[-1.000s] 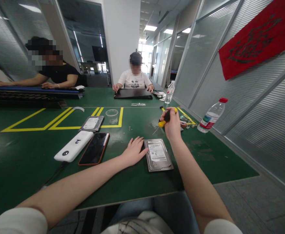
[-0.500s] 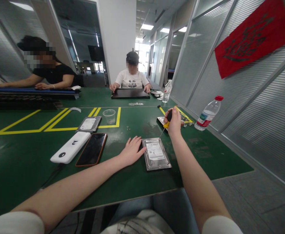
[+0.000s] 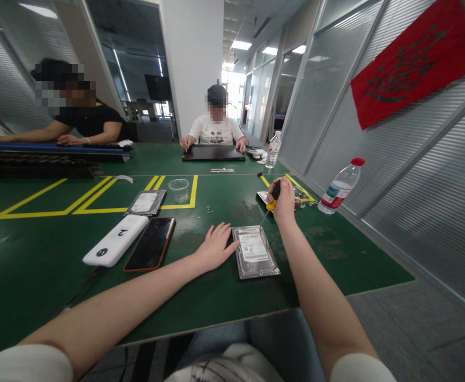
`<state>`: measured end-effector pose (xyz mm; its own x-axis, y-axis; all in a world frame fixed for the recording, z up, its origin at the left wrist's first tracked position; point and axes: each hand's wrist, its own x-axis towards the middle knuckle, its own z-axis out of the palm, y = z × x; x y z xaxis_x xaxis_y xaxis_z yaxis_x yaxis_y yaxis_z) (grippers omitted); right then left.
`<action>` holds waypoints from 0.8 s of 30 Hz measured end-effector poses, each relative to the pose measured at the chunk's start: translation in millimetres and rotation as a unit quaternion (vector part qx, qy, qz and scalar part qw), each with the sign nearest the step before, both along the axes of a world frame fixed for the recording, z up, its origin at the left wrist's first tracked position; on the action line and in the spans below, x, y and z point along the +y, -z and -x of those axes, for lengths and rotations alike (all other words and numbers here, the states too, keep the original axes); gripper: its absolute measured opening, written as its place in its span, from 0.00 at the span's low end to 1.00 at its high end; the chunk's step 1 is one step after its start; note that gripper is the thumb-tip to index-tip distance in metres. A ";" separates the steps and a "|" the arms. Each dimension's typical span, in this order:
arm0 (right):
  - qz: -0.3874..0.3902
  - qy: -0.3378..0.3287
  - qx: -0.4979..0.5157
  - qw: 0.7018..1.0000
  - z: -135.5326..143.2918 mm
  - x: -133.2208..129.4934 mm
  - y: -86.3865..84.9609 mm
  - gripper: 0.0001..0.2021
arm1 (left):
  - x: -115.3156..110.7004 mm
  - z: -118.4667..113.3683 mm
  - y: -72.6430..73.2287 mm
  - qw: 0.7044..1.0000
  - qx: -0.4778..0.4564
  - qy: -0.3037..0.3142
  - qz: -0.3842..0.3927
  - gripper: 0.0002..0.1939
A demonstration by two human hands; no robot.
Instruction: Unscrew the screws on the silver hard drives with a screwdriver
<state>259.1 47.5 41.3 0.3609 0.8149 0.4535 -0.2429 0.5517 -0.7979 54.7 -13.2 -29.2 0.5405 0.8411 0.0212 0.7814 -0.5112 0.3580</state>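
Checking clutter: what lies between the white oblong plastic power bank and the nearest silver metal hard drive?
Head view: a black, brown-edged rectangular phone, then the bare left hand, close against the drive.

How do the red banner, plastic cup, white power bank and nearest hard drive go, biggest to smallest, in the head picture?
1. Red banner
2. Nearest hard drive and white power bank: too alike to rank
3. Plastic cup
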 end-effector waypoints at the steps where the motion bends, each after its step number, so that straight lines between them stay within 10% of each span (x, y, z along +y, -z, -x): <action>1: 0.000 0.000 0.003 1.000 0.3 -0.3 -0.3 0.19 | 0.1 0.0 0.1 1.000 0.001 0.000 0.000 0.29; 24: 0.039 -0.095 -0.061 0.993 -0.7 -4.9 3.2 0.21 | 2.1 3.5 0.9 1.000 -0.010 0.007 -0.007 0.28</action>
<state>259.8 42.6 38.1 0.1427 0.8975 0.4173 -0.2353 0.4403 -0.8665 51.2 -11.1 -30.1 0.5509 0.8334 0.0441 0.7669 -0.5264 0.3671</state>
